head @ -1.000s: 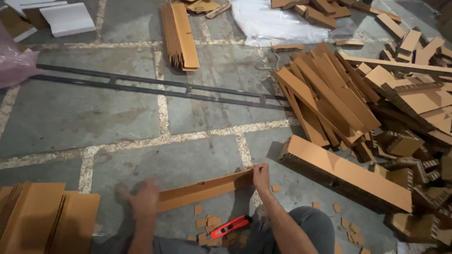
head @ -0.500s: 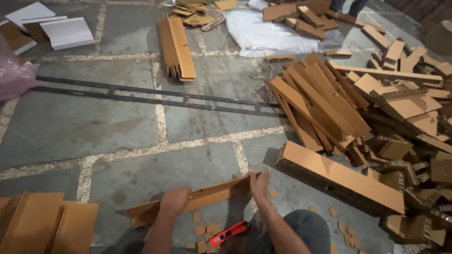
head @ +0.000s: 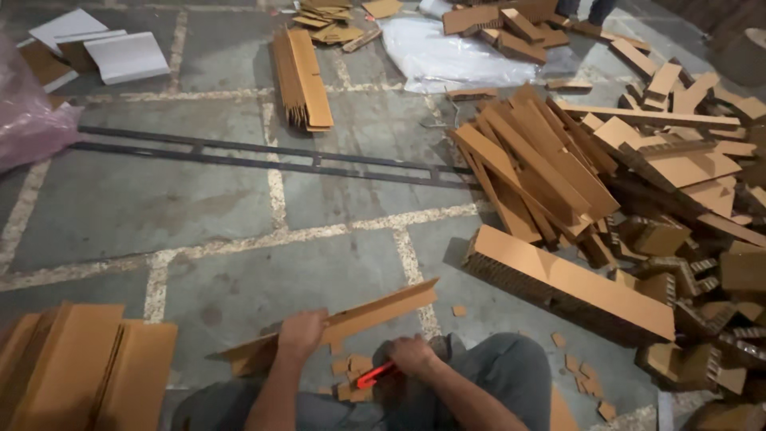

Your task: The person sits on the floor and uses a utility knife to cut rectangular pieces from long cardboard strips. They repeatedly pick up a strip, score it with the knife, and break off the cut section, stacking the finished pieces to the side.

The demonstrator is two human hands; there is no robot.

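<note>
Concrete floor (head: pixel 199 207): left hand (head: pixel 302 334) fingers clamp cardboard strip (head: pixel 351 323); right hand (head: pixel 412 355) fingers closed on red cutter (head: pixel 375 375).

The right hand (head: pixel 411 355) covers most of the red cutter (head: pixel 377 374); its blade cannot be made out. The bottom edge cuts off both forearms and the flat cardboard stack (head: pixel 80 371) at lower left. A pink bag (head: pixel 28 120) leaves the frame's left edge.
</note>
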